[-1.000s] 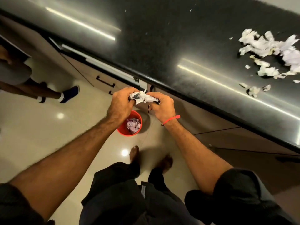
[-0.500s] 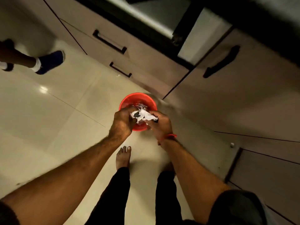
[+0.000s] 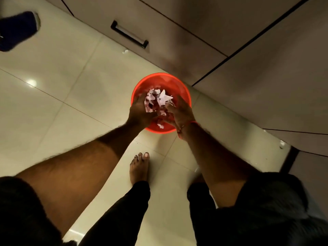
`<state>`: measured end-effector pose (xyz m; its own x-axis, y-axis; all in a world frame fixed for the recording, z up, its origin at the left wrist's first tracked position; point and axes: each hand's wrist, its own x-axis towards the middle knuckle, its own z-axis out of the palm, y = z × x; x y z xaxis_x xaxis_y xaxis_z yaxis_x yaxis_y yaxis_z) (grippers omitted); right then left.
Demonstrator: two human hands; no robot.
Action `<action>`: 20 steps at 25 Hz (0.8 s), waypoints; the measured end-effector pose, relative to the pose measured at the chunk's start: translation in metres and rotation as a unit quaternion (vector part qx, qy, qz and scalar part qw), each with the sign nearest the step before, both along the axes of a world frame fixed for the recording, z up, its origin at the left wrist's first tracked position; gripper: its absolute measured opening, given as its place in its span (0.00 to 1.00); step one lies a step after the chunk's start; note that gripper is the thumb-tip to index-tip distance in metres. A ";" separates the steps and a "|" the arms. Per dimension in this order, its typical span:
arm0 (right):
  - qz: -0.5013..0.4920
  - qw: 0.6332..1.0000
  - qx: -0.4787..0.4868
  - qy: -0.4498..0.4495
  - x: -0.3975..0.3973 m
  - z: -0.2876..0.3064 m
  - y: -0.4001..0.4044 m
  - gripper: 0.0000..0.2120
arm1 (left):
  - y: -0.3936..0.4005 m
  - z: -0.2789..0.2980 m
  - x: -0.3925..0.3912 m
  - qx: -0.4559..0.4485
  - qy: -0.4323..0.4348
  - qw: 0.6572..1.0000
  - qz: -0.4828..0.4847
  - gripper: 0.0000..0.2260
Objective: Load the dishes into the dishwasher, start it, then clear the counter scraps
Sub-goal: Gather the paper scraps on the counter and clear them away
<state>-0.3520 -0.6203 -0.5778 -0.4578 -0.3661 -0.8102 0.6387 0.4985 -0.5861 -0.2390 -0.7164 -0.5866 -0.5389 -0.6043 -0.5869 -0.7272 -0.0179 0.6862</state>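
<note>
Currently both hands, left hand (image 3: 140,110) and right hand (image 3: 179,112), cup crumpled paper scraps (image 3: 157,102) over the red bin (image 3: 184,96) (light, soft; gather from beneath).

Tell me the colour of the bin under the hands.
Bright orange-red bin, plain with no pattern; seen best in the head view.

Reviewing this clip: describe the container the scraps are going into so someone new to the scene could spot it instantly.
Start at the pale tiled floor where it meets the grey cabinet fronts. The red bin stands there, under the left hand and right hand. It is round, bright red and holds white paper scraps.
</note>
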 end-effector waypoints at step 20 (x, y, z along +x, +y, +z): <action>-0.231 0.970 -0.050 -0.056 0.026 0.165 0.048 0.10 | 0.039 0.159 0.017 -0.090 0.055 0.988 -0.111 0.24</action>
